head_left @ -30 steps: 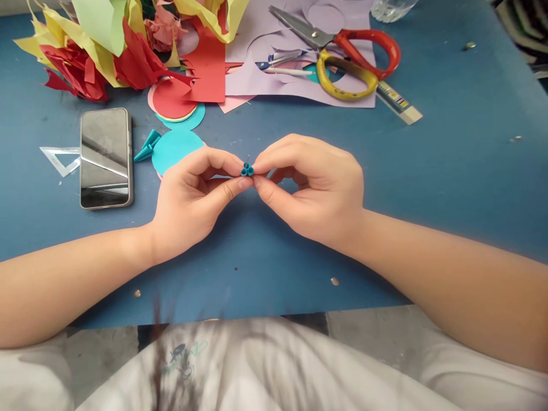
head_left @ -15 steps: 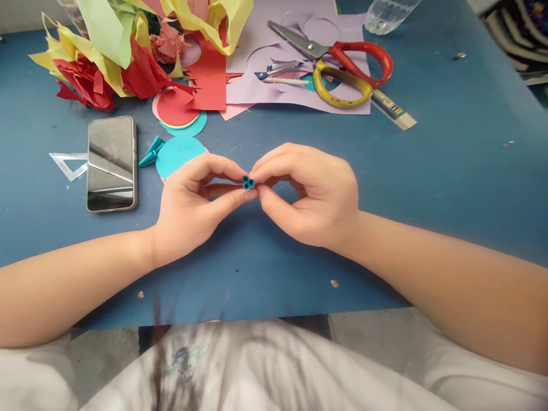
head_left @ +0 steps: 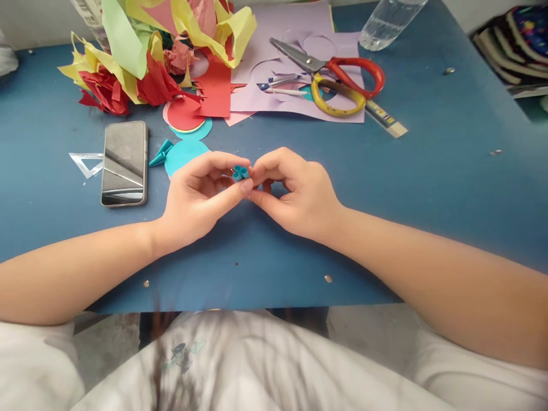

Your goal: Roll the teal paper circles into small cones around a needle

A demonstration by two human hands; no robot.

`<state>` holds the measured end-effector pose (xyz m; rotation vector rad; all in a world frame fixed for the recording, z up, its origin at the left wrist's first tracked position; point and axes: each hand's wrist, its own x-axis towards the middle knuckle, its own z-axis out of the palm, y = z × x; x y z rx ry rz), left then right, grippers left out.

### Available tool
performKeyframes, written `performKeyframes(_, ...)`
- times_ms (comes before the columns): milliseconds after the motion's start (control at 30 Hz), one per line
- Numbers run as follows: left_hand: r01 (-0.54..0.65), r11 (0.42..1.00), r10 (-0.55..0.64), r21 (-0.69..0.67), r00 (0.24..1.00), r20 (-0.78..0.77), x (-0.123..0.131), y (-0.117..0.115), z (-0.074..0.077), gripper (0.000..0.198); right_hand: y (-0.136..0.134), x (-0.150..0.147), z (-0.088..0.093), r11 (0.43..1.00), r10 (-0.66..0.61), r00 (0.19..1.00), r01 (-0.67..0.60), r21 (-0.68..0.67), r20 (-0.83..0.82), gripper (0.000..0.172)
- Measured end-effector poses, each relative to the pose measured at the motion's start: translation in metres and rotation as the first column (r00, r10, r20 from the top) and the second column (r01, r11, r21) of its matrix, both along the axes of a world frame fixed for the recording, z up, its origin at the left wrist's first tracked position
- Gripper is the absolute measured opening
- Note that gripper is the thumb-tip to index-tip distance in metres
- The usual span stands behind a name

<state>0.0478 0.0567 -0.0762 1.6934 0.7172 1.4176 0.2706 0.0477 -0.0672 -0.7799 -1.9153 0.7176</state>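
A small bundle of rolled blue paper cones (head_left: 240, 173) is pinched between the thumb and fingers of my left hand (head_left: 201, 197), its round openings facing up toward me. My right hand (head_left: 297, 188) meets it from the other side, thumb and fingertips closed at the bundle's right edge. Part of the bundle is hidden behind the fingertips. Just beyond my left hand lies a blue paper circle (head_left: 186, 155), with more rolled blue paper cones (head_left: 161, 153) beside it.
A phone (head_left: 124, 165) lies left, over a clear set square (head_left: 88, 164). Crumpled paper flowers (head_left: 141, 65), red paper circles (head_left: 185, 114) and cut lilac paper (head_left: 274, 103) spread behind. Scissors (head_left: 327, 77) rest on the lilac paper, near a small cutter-like strip (head_left: 387, 120). A bottle (head_left: 387, 25) stands beyond.
The cone bundle has tilted in my fingers, so its openings look wider and more of its sides show. Both hands have shifted slightly, and the whole view has moved a little.
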Motion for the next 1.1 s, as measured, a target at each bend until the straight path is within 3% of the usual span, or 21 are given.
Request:
performKeyframes(100,0.055,0.998,-0.057,0.023,0.995,0.08,-0.004,0.012,0.012,0.035,0.0,0.0,-0.001,1.0,0.004,1.0,-0.004,0.015,0.021,0.019)
performKeyframes(167,0.05,0.988,-0.076,0.147,0.981,0.178,-0.014,0.024,0.031,0.04,0.001,-0.001,-0.002,0.999,0.007,0.999,-0.008,0.039,0.043,0.014)
performKeyframes(233,0.017,0.98,-0.05,0.2,0.986,0.159,-0.032,0.035,0.054,0.036,0.001,-0.002,-0.002,0.999,0.002,0.998,-0.005,0.053,0.057,0.007)
performKeyframes(300,0.041,0.92,-0.074,0.389,0.995,0.069,-0.059,0.042,0.073,0.041,0.002,-0.002,0.0,0.999,-0.017,0.997,0.014,0.034,0.074,0.006)
performKeyframes(333,-0.015,0.908,0.013,0.419,1.0,0.01,-0.074,0.043,0.078,0.033,0.002,-0.003,0.001,1.0,-0.029,0.996,0.028,0.013,0.083,0.006)
performKeyframes(367,-0.187,0.913,0.223,0.362,0.973,-0.061,-0.09,0.043,0.08,0.023,0.002,-0.003,0.002,0.999,-0.041,0.995,0.042,-0.012,0.09,0.006)
performKeyframes(400,-0.254,0.918,0.331,0.304,0.913,-0.237,-0.105,0.044,0.079,0.024,0.002,-0.004,0.003,0.998,-0.052,0.994,0.056,-0.037,0.092,0.006)
performKeyframes(467,-0.292,0.875,0.435,0.386,0.824,-0.362,-0.131,0.045,0.069,0.044,0.001,-0.005,0.003,0.992,-0.082,0.993,0.089,-0.092,0.081,0.009)
performKeyframes(500,-0.25,0.883,0.422,0.398,0.794,-0.438,-0.141,0.045,0.064,0.053,0.001,-0.005,0.002,0.986,-0.097,0.993,0.106,-0.125,0.07,0.011)
performKeyframes(567,-0.077,0.931,0.309,0.356,0.686,-0.659,-0.151,0.044,0.057,0.053,0.001,-0.005,0.001,0.971,-0.126,0.991,0.134,-0.2,0.051,0.016)
performKeyframes(633,-0.107,0.936,0.344,0.335,0.482,-0.806,-0.152,0.039,0.057,0.041,0.0,-0.004,-0.001,0.956,-0.145,0.988,0.151,-0.253,0.045,0.022)
performKeyframes(667,-0.115,0.936,0.349,0.333,0.433,-0.831,-0.151,0.035,0.059,0.037,0.0,-0.004,-0.002,0.951,-0.152,0.987,0.159,-0.265,0.049,0.024)
performKeyframes(733,-0.173,0.932,0.361,0.317,0.404,-0.84,-0.149,0.029,0.065,0.037,-0.001,-0.003,-0.002,0.943,-0.168,0.984,0.179,-0.279,0.063,0.027)
performKeyframes(900,-0.144,0.928,0.367,0.344,0.515,-0.775,-0.149,0.028,0.065,0.048,-0.001,-0.004,-0.002,0.919,-0.172,0.984,0.175,-0.352,0.041,0.048)
performKeyframes(967,-0.088,0.928,0.359,0.362,0.475,-0.804,-0.141,0.025,0.063,0.041,0.0,-0.004,-0.002,0.918,-0.166,0.986,0.165,-0.361,0.029,0.052)
performKeyframes(1100,0.04,0.943,0.304,0.331,0.308,-0.902,-0.111,0.007,0.058,0.031,0.002,-0.003,-0.003,0.92,-0.143,0.988,0.157,-0.36,0.067,0.044)
